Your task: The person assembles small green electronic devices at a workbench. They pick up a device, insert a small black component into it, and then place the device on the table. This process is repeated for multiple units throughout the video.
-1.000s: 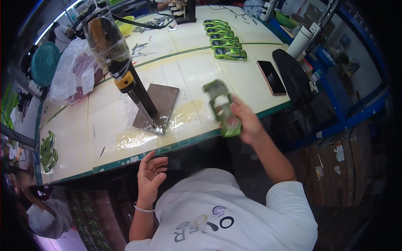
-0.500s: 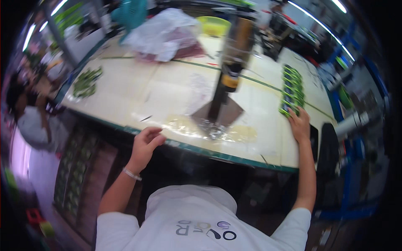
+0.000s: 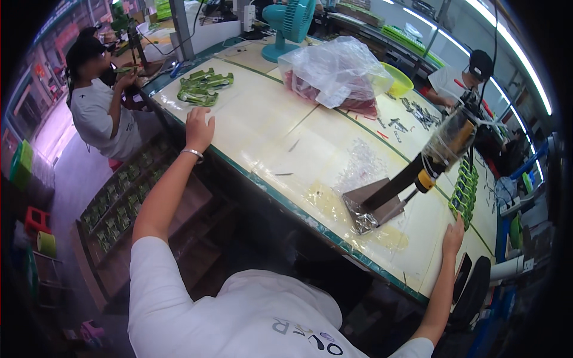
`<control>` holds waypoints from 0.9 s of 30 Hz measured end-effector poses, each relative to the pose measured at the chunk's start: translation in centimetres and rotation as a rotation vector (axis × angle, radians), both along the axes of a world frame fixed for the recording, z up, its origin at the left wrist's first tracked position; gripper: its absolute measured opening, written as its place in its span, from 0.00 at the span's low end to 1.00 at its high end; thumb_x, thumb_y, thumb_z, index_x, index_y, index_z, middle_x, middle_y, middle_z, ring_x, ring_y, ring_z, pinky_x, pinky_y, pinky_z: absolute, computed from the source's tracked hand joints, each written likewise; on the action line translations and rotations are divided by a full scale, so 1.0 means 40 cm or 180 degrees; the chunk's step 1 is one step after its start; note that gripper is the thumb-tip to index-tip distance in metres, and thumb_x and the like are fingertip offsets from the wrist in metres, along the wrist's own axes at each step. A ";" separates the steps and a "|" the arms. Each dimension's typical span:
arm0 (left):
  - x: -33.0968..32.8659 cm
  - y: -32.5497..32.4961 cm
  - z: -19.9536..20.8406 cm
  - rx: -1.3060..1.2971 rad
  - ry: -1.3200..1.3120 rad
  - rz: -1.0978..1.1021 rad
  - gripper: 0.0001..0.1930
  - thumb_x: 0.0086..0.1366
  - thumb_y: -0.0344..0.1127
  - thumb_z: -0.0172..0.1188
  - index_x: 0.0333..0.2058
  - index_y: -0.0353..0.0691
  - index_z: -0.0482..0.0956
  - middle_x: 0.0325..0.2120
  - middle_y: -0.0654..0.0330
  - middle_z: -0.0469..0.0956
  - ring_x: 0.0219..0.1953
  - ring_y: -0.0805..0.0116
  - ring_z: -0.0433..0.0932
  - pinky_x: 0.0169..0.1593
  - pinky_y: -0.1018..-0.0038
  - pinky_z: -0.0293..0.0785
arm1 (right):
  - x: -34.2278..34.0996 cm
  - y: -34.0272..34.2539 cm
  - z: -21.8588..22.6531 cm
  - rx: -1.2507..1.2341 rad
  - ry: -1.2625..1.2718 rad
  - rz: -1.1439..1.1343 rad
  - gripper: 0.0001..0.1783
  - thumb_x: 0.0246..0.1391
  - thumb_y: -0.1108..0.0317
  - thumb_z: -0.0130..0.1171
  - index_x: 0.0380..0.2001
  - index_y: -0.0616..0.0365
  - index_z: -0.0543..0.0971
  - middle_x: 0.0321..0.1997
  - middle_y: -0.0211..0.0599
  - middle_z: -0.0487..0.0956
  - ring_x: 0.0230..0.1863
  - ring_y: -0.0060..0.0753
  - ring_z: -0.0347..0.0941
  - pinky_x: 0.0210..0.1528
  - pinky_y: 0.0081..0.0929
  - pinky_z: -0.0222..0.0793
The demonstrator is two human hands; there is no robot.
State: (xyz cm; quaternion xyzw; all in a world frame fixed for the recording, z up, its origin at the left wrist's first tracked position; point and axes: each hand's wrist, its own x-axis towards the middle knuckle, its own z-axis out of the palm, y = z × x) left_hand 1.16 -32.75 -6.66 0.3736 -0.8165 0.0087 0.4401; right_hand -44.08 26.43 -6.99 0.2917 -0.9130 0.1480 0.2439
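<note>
My left hand [image 3: 200, 128] reaches over the table's left edge with its fingers stretched out and nothing in them. Just beyond its fingertips lies a loose cluster of green plastic parts [image 3: 205, 87]. Far to the right, my right hand [image 3: 453, 237] has its fingers extended against the near end of a row of green and dark parts [image 3: 463, 194]. The parts in that row sit close together. Between my hands stands a bench press [image 3: 391, 188] with a dark slanted column, a yellow-and-black fitting and a flat metal base.
A plastic-wrapped reddish bundle [image 3: 334, 77], a yellow basin [image 3: 397, 80], a teal fan [image 3: 289, 27] and scattered metal parts [image 3: 422, 113] occupy the table's far side. A rack of green parts [image 3: 122, 203] stands lower left. Co-workers sit at left [image 3: 98, 107] and far right [image 3: 456, 80].
The view has swung left. My left hand has moved from the near edge out toward the loose green parts. My right hand stays at the row's near end.
</note>
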 end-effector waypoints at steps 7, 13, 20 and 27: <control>0.045 -0.190 0.030 -0.0854 -0.1971 0.0866 0.12 0.52 0.30 0.46 0.36 0.41 0.72 0.37 0.57 0.71 0.47 0.62 0.64 0.51 0.66 0.56 | 0.103 -0.042 0.003 -0.0124 -0.0345 -0.0012 0.23 0.45 0.73 0.47 0.48 0.63 0.64 0.47 0.51 0.66 0.50 0.49 0.60 0.53 0.35 0.54; 0.026 -0.183 0.038 -0.0480 -0.2153 0.0628 0.06 0.51 0.31 0.49 0.27 0.40 0.74 0.28 0.59 0.74 0.39 0.62 0.70 0.43 0.67 0.63 | 0.110 -0.047 0.001 -0.0223 -0.0212 -0.0262 0.20 0.45 0.72 0.48 0.45 0.63 0.66 0.45 0.49 0.67 0.48 0.48 0.61 0.51 0.35 0.56; -0.035 0.056 0.116 0.2641 0.0276 -0.1195 0.07 0.56 0.30 0.51 0.28 0.33 0.74 0.24 0.61 0.74 0.26 0.74 0.72 0.31 0.76 0.66 | 0.133 -0.034 0.014 -0.0737 0.0317 -0.0047 0.17 0.46 0.76 0.50 0.43 0.61 0.68 0.40 0.44 0.70 0.40 0.40 0.67 0.44 0.28 0.62; -0.016 0.512 0.191 0.4846 0.1378 -0.3134 0.08 0.58 0.31 0.50 0.30 0.30 0.74 0.24 0.63 0.74 0.27 0.79 0.71 0.33 0.83 0.66 | 0.593 -0.159 0.054 -0.3183 -0.0464 0.1045 0.09 0.49 0.78 0.46 0.36 0.67 0.69 0.35 0.40 0.71 0.36 0.30 0.66 0.42 0.24 0.63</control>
